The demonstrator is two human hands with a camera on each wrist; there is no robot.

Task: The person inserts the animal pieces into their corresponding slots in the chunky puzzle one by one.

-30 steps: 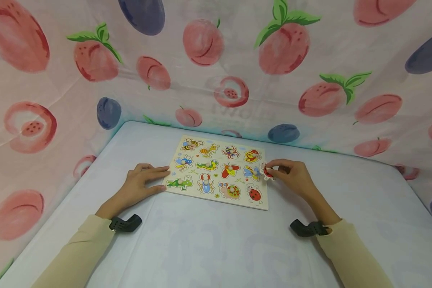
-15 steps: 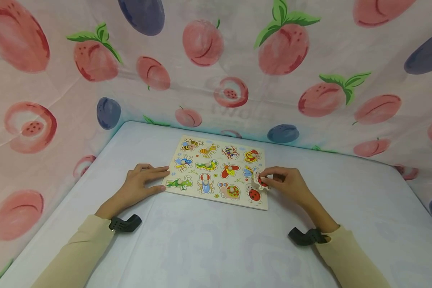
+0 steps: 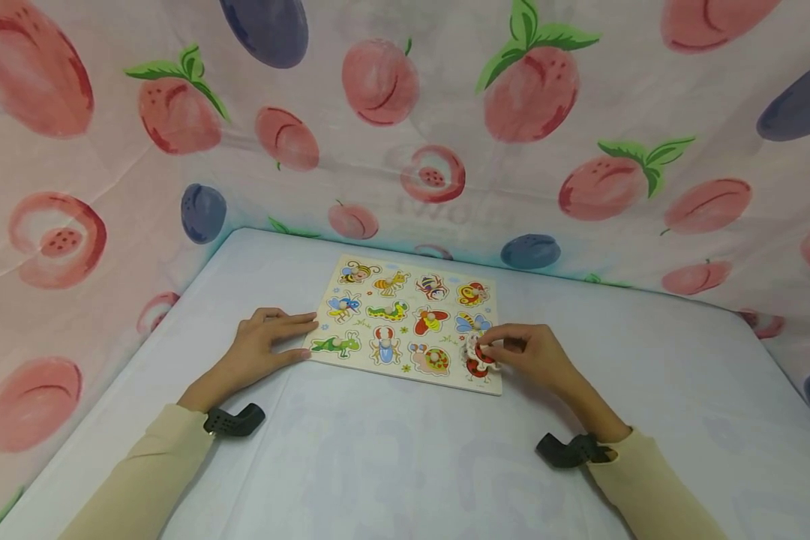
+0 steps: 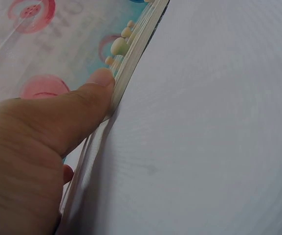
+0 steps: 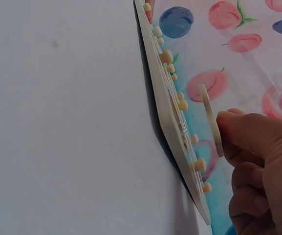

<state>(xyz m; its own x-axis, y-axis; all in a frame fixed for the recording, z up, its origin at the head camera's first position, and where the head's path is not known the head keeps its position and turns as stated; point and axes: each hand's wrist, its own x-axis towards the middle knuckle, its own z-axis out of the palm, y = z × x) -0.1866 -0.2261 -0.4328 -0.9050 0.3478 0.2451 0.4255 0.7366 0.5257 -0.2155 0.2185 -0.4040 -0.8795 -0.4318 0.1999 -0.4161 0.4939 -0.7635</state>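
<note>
A wooden knobbed puzzle board (image 3: 459, 381) printed with insects lies flat on the table. Its left edge is touched by the spread fingers and thumb of my left hand (image 3: 259, 345); the thumb (image 4: 89, 100) lies along the rim in the left wrist view. My right hand (image 3: 540, 358) pinches a ladybug puzzle piece (image 3: 478, 349) between thumb and fingers, over the lower right corner. There a printed ladybug picture (image 3: 476, 370) is partly covered by the piece. In the right wrist view the piece (image 5: 211, 122) is tilted and apart from the board.
Several knobbed insect pieces sit in the board, among them a snail (image 3: 430, 358), a blue beetle (image 3: 385, 345) and a green grasshopper (image 3: 336, 343). White cloth (image 3: 378, 465) covers the table. A fruit-printed curtain (image 3: 405, 112) hangs behind and at the left.
My right hand has carried the ladybug piece from beside the board's right edge leftward and nearer to me, over the printed ladybug. The left hand and the board have stayed put.
</note>
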